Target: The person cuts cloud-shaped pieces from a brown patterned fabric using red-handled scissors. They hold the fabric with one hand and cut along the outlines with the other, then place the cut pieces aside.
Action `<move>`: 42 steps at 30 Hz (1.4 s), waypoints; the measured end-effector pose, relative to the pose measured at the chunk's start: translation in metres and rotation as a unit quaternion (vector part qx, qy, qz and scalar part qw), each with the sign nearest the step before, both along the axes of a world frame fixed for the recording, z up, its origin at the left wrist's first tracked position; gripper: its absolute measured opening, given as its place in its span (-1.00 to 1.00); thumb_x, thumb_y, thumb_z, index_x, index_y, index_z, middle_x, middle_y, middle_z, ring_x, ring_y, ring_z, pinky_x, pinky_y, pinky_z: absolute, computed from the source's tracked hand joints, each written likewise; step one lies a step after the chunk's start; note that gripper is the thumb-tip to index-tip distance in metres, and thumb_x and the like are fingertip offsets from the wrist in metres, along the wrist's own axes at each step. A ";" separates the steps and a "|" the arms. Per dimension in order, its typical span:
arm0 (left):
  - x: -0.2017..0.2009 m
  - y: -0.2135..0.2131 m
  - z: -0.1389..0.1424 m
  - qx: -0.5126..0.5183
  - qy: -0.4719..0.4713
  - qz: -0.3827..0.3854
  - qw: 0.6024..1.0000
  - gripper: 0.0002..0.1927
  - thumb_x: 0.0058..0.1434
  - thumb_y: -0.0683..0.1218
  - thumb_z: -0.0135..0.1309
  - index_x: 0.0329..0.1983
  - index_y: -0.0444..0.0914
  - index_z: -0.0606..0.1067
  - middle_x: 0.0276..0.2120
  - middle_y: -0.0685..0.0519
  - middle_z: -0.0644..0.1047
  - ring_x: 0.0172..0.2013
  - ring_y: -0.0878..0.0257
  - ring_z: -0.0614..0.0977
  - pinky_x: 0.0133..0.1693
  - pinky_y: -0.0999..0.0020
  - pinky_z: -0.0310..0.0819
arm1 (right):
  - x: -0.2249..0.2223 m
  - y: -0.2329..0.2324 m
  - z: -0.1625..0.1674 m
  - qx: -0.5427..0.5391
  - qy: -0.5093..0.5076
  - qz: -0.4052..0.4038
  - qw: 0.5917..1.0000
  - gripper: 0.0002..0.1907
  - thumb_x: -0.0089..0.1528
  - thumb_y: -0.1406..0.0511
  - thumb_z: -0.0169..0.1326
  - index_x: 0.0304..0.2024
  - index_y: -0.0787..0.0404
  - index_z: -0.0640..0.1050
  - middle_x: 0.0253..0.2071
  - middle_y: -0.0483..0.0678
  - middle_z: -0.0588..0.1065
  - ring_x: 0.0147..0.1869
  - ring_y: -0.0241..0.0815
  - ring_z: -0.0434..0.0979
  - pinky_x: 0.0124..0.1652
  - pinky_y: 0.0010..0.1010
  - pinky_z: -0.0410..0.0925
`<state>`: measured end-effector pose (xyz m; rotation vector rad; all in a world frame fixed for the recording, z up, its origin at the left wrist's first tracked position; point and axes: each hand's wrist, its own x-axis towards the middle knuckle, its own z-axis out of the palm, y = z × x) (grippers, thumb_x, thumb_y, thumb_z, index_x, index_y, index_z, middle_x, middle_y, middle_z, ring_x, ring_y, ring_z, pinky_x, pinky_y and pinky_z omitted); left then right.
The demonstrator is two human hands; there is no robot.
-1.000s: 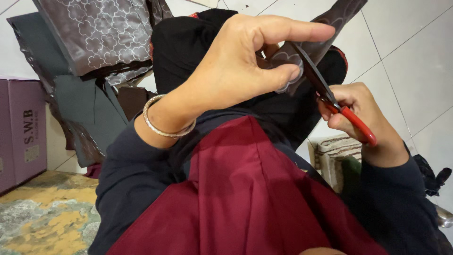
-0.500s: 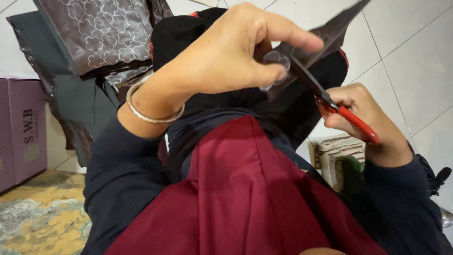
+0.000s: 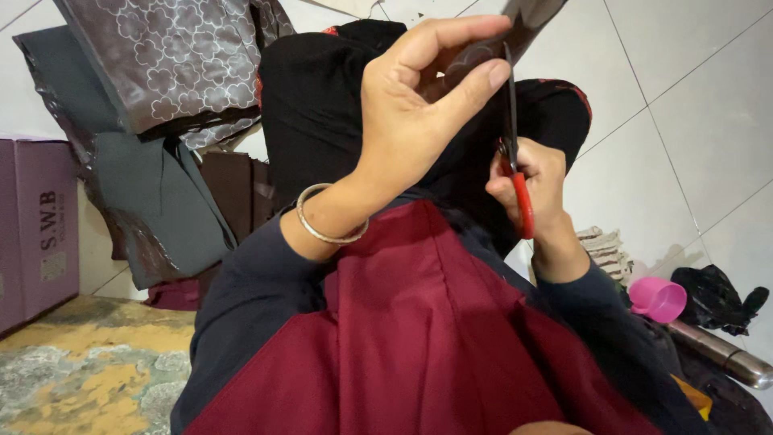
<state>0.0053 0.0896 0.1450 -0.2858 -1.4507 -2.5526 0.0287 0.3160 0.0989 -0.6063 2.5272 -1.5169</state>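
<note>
My left hand [image 3: 411, 105], with a silver bangle [image 3: 326, 229] on its wrist, is raised and pinches a strip of dark patterned fabric [image 3: 527, 20] between thumb and fingers near the top of the view. My right hand [image 3: 535, 189] grips red-handled scissors [image 3: 515, 153], their blades pointing straight up into the fabric strip beside my left fingertips. Black cloth [image 3: 322, 113] lies over my knees, with red cloth [image 3: 419, 338] in my lap below both arms.
Dark patterned and grey fabric pieces [image 3: 161, 72] lean at the upper left beside a purple box [image 3: 36, 225]. A patterned mat [image 3: 88, 370] covers the floor at lower left. At right sit a pink cup [image 3: 659, 298], a black bag [image 3: 717, 298] and white floor tiles [image 3: 692, 105].
My right hand has swung the scissors from a slant to upright and moved left, closer to my left hand. The left hand has lifted the fabric strip slightly higher.
</note>
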 end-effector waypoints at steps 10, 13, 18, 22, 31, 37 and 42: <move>-0.008 -0.038 0.022 -0.175 0.057 -0.081 0.980 -0.65 0.39 -0.32 0.31 0.20 -0.36 0.52 -0.03 0.07 0.59 -0.05 0.42 0.67 0.02 0.57 0.65 | -0.011 0.031 0.029 0.035 -0.081 0.070 0.994 -0.19 0.10 -0.41 0.05 -0.50 0.20 0.44 -0.54 -0.21 0.31 -0.47 -0.39 0.25 -0.44 -0.50 0.05; -0.009 -0.045 0.035 -0.182 0.079 -0.094 0.976 -0.58 0.34 -0.33 0.28 0.23 -0.36 0.47 0.05 0.06 0.55 0.03 0.39 0.64 0.10 0.52 0.62 | -0.011 0.033 0.032 0.026 -0.096 0.072 0.992 -0.17 0.07 -0.43 0.05 -0.50 0.20 0.43 -0.54 -0.22 0.32 -0.46 -0.40 0.25 -0.43 -0.51 0.05; -0.003 -0.051 0.045 -0.197 0.060 -0.114 0.972 -0.57 0.40 -0.34 0.20 0.29 -0.31 0.40 0.03 0.07 0.59 -0.01 0.43 0.63 0.00 0.61 0.60 | -0.015 0.035 0.033 0.009 -0.101 0.085 0.991 -0.17 0.07 -0.43 0.06 -0.50 0.20 0.43 -0.53 -0.22 0.33 -0.44 -0.39 0.27 -0.40 -0.51 0.08; 0.001 -0.043 0.042 -0.135 -0.023 -0.097 0.986 -0.59 0.30 -0.32 0.17 0.15 -0.31 0.32 -0.09 0.10 0.57 -0.19 0.47 0.55 -0.24 0.62 0.40 | -0.013 0.032 0.031 -0.001 -0.107 0.075 0.991 -0.16 0.08 -0.44 0.04 -0.45 0.20 0.47 -0.50 -0.22 0.38 -0.44 -0.41 0.28 -0.40 -0.53 0.09; 0.013 -0.031 0.033 -0.096 0.019 -0.091 0.991 -0.75 0.47 -0.37 0.09 0.18 -0.36 0.49 0.00 0.09 0.55 -0.09 0.49 0.59 -0.08 0.64 0.53 | -0.005 0.022 0.037 -0.009 -0.132 0.058 0.990 -0.12 0.04 -0.48 0.04 -0.43 0.21 0.49 -0.48 -0.23 0.40 -0.44 -0.43 0.27 -0.42 -0.54 0.09; 0.017 -0.035 0.037 -0.092 0.045 -0.120 0.987 -0.74 0.51 -0.41 0.07 0.20 -0.39 0.49 0.11 0.05 0.50 0.02 0.40 0.57 0.11 0.57 0.58 | -0.002 0.029 0.047 -0.015 -0.151 0.073 0.986 -0.06 0.00 -0.49 0.05 -0.35 0.27 0.58 -0.59 -0.24 0.32 -0.52 -0.44 0.24 -0.44 -0.53 0.04; 0.020 -0.035 0.037 -0.111 0.056 -0.115 0.986 -0.74 0.50 -0.41 0.08 0.20 -0.38 0.50 0.11 0.04 0.50 0.08 0.37 0.60 0.15 0.55 0.59 | 0.001 0.030 0.048 -0.027 -0.172 0.085 0.981 -0.01 -0.01 -0.51 0.03 -0.32 0.29 0.62 -0.61 -0.24 0.29 -0.54 -0.43 0.22 -0.45 -0.52 0.02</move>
